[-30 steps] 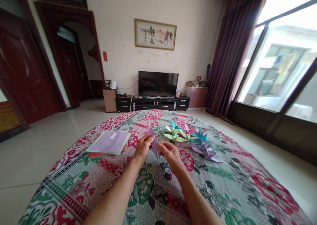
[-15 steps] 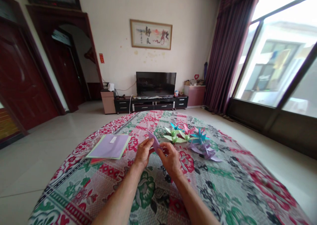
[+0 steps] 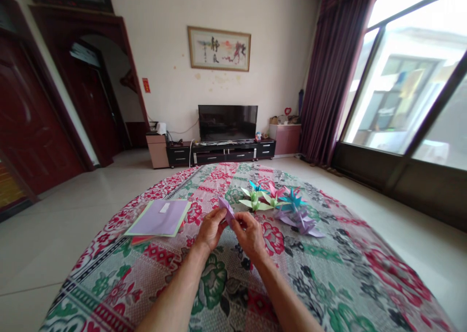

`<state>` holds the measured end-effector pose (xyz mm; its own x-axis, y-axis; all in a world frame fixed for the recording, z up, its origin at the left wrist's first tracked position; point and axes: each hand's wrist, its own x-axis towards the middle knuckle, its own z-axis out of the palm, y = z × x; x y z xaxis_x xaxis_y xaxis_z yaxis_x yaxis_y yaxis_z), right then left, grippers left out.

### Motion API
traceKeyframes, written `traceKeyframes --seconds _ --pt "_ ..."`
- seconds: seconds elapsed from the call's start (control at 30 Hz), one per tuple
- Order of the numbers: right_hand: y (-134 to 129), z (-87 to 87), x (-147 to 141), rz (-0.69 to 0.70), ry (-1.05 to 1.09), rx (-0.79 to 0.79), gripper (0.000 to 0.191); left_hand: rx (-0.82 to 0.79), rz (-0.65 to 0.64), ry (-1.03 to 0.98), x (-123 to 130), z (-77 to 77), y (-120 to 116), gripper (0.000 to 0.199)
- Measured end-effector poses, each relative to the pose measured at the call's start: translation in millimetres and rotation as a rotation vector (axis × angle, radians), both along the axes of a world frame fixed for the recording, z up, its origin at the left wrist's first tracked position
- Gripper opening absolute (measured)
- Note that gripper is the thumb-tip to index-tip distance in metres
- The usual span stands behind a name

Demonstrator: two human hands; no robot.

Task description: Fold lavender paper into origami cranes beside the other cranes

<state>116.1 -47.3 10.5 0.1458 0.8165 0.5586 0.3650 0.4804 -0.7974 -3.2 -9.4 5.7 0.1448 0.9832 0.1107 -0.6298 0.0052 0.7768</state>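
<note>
A small folded piece of purple paper is held up above the tablecloth, pinched from both sides. My left hand grips its left side with thumb and fingers closed. On the lower right part, the fingers of my right hand are pressed together around it. Beyond my hands and to the right sit several folded paper cranes: green ones, blue ones, a pink one and purple ones. Off to the left lies a stack of square paper sheets, purple on top.
The round table wears a flowered tablecloth. A small white slip rests on the paper stack. Past the table stand a television and a low black cabinet. A purple curtain hangs by the window at right.
Both hands keep their pinch on the purple paper, which has turned slightly and now looks narrower. The whole view has shifted a little.
</note>
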Motion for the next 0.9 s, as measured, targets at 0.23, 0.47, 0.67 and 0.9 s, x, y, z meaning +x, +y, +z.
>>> traceKeyframes --seconds 0.23,0.47,0.67,0.9 --pt "-6 12.2 6 0.093 0.135 -0.128 0.028 -0.023 -0.123 -0.042 -6 0.1 -1 0.018" --pt "3 15.4 16 0.222 0.18 -0.233 0.037 -0.054 -0.263 -0.041 -12 -2.4 -1 0.014" --pt "4 16.8 22 0.314 0.157 -0.286 0.035 -0.052 -0.315 0.038 -11 -2.7 -4 0.018" --pt "6 15.0 26 0.44 0.189 -0.309 0.033 -0.019 -0.336 0.149 -10 -2.2 -6 0.028"
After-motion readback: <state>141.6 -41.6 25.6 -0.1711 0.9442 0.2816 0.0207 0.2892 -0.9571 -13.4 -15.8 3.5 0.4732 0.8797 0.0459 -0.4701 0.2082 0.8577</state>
